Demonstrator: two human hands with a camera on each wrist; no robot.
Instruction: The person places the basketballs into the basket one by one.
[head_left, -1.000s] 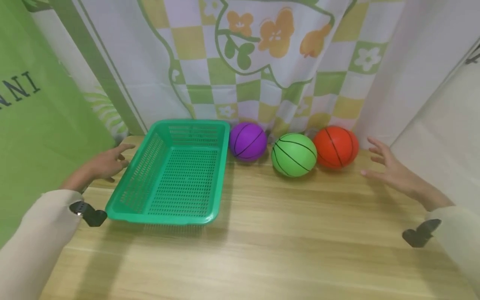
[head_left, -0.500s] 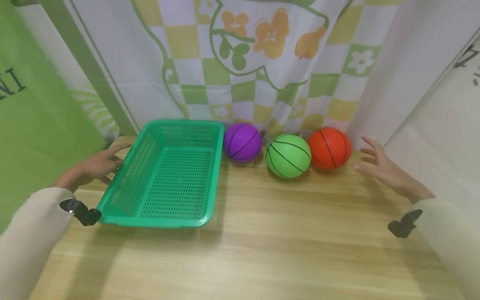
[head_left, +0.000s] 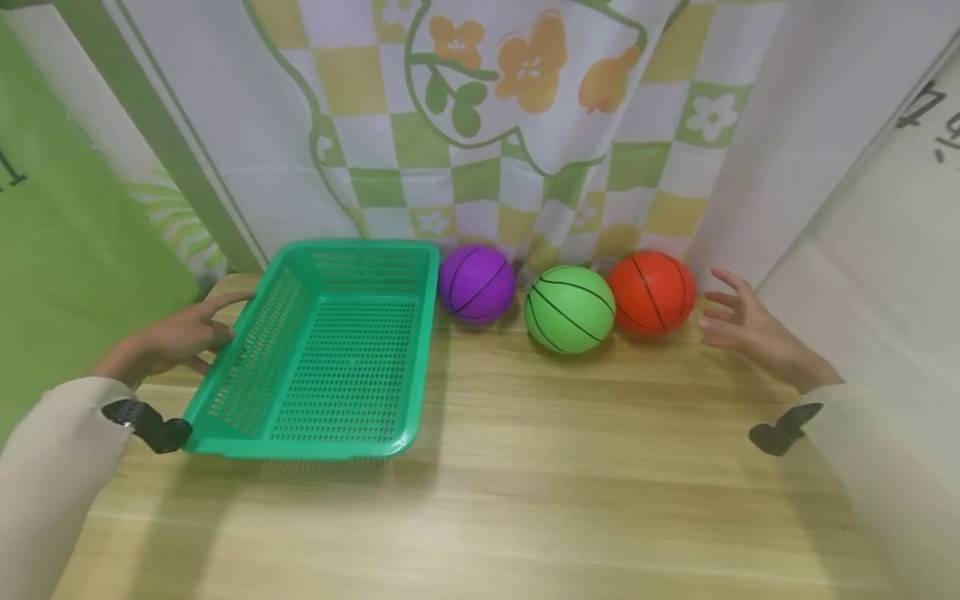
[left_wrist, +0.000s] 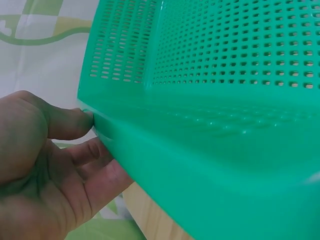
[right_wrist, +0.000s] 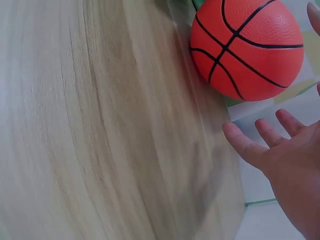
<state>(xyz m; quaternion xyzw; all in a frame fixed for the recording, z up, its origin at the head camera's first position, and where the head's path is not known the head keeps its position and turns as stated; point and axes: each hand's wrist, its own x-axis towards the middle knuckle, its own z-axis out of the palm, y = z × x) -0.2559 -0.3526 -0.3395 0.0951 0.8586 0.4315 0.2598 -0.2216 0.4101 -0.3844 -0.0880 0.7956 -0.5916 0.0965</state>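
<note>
In the head view, a green plastic basket (head_left: 337, 367) with slotted walls stands on the left of the table. My left hand (head_left: 176, 337) is at its left rim. The left wrist view shows the left thumb (left_wrist: 70, 124) touching the rim's edge, while the other fingers reach under it against the outside. Right of the basket sit a purple ball (head_left: 477, 285), a green ball (head_left: 570, 310) and a red ball (head_left: 651, 293), all with black basketball lines. My right hand (head_left: 753, 329) hovers just right of the red ball, fingers spread and apart from it, holding nothing.
The wooden table (head_left: 525, 475) stretches in front of the basket and balls. A checkered curtain (head_left: 480, 183) with flowers hangs right behind them. Green cloth (head_left: 67, 208) borders the left side, and a pale wall or cloth (head_left: 885, 250) the right.
My left hand has come up to the basket's left rim and now touches it. My right hand has moved slightly toward the red ball. The whole head view has shifted a little.
</note>
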